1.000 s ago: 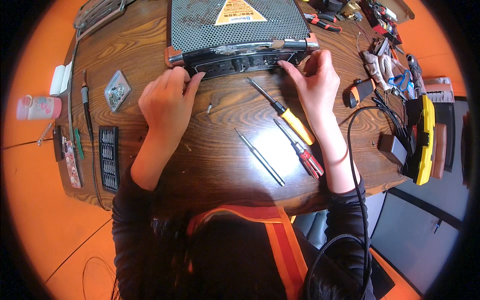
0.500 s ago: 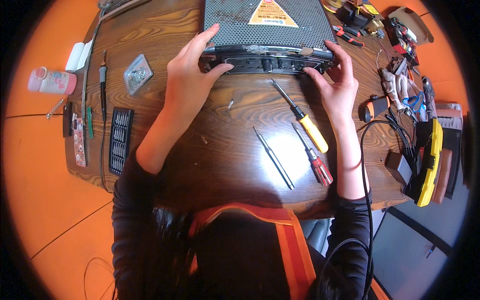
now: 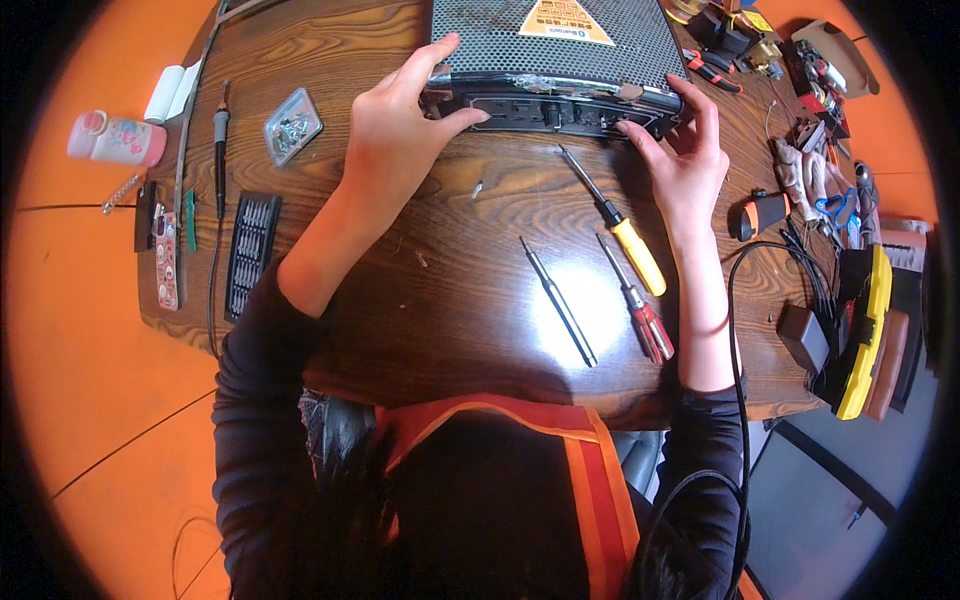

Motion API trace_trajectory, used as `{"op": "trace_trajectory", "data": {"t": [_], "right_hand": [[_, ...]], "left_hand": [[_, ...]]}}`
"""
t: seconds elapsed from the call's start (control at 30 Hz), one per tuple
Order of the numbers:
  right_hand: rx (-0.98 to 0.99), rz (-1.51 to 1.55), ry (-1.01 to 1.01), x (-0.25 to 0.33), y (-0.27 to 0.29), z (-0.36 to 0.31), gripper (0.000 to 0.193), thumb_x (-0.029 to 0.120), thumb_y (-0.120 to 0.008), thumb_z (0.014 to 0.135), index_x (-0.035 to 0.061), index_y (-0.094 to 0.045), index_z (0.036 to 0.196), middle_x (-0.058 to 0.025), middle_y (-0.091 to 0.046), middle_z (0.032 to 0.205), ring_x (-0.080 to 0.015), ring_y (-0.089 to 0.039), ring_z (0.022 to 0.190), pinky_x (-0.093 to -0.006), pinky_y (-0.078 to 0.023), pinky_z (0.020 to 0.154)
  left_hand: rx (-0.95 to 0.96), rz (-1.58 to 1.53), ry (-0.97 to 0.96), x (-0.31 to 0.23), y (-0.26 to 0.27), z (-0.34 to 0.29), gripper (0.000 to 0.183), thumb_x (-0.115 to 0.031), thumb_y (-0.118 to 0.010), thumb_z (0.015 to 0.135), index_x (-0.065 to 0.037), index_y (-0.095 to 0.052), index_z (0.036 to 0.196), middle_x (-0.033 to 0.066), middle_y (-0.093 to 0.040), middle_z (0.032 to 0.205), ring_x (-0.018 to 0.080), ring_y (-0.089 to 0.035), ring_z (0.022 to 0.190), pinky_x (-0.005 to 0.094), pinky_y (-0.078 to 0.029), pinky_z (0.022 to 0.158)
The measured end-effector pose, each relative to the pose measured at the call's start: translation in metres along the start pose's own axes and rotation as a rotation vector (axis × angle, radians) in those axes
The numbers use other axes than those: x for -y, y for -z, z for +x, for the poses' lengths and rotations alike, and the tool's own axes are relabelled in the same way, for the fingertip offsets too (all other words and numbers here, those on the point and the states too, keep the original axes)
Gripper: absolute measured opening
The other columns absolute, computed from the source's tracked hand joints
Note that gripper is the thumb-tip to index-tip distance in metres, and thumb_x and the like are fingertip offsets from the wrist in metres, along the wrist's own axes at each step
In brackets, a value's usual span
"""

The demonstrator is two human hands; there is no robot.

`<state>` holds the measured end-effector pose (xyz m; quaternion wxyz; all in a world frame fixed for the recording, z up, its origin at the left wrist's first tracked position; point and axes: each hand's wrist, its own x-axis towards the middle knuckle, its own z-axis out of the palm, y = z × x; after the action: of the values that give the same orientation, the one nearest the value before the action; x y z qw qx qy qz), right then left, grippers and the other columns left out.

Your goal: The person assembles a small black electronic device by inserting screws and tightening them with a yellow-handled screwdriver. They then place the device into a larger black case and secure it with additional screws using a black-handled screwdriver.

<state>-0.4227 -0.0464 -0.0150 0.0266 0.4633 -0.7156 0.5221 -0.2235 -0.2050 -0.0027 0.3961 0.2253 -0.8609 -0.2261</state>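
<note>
A black speaker [image 3: 483, 45] with a perforated metal grille lies at the table's far side, a triangular orange-and-white sticker on top. Its near edge carries a black control panel [image 3: 532, 116] with a knob; the trim above looks scuffed. My left hand [image 3: 388, 135] grips the left corner, thumb on the panel and fingers over the grille's edge. At the opposite corner my right hand [image 3: 688, 170] holds on the same way, its thumb against the panel. Just in front lie a yellow-handled screwdriver [image 3: 638, 258], a red-handled screwdriver [image 3: 650, 328] and a slim dark screwdriver [image 3: 560, 305].
On the left are a soldering iron [image 3: 221, 130], a clear box of screws [image 3: 293, 127], a bit set [image 3: 252, 255] and a pink-and-white bottle [image 3: 115, 138]. Pliers [image 3: 710, 70], gloves [image 3: 795, 178] and a yellow-black tool case [image 3: 868, 330] crowd the right. A black cable [image 3: 736, 330] hangs beside my right forearm.
The whole view has shifted a little, so the table and tools appear slightly further right and higher. Both hands keep their hold on the speaker's corners.
</note>
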Motion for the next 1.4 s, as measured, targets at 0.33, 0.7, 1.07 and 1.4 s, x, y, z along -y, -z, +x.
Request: {"op": "trace_trajectory", "data": {"t": [0.33,0.7,1.07,1.4], "right_hand": [[0.003,-0.006,0.04,-0.006,0.001,0.001,0.055,0.014,-0.076,0.065,0.0118,-0.05,0.113,-0.0086,-0.063,0.095,-0.0158,-0.062,0.088,-0.0268,-0.051,0.074],[-0.013,0.016,0.061,-0.004,-0.002,0.0,0.055,0.011,-0.075,0.066,0.0095,-0.049,0.114,-0.0096,-0.062,0.1,-0.0175,-0.062,0.091,-0.0281,-0.051,0.075],[-0.031,-0.321,0.101,0.028,0.023,-0.016,0.052,0.011,-0.068,0.072,0.0074,-0.044,0.118,-0.0157,-0.06,0.097,-0.0297,-0.061,0.088,-0.0348,-0.051,0.073],[0.41,-0.404,-0.172,0.044,0.043,-0.064,0.017,0.006,-0.062,0.073,-0.0006,-0.054,0.086,-0.0176,-0.057,0.078,-0.0343,-0.057,0.074,-0.0394,-0.045,0.066]], "left_hand": [[0.001,0.116,-0.059,-0.001,0.002,0.004,0.063,-0.016,-0.08,0.057,-0.008,-0.053,0.114,0.0127,-0.059,0.101,0.0212,-0.061,0.085,0.0273,-0.052,0.068],[0.199,0.282,-0.158,-0.024,0.011,0.02,0.077,-0.006,-0.074,0.058,-0.001,-0.035,0.125,0.0275,-0.032,0.13,0.0411,-0.03,0.123,0.0416,-0.028,0.102],[0.225,0.331,-0.176,-0.027,0.015,0.018,0.069,-0.008,-0.073,0.062,-0.004,-0.042,0.123,0.0213,-0.039,0.129,0.0378,-0.034,0.122,0.0455,-0.029,0.1],[0.242,0.388,-0.194,-0.02,0.015,0.018,0.066,-0.012,-0.073,0.064,-0.006,-0.043,0.123,0.0204,-0.039,0.129,0.0373,-0.035,0.121,0.0496,-0.03,0.098]]}}
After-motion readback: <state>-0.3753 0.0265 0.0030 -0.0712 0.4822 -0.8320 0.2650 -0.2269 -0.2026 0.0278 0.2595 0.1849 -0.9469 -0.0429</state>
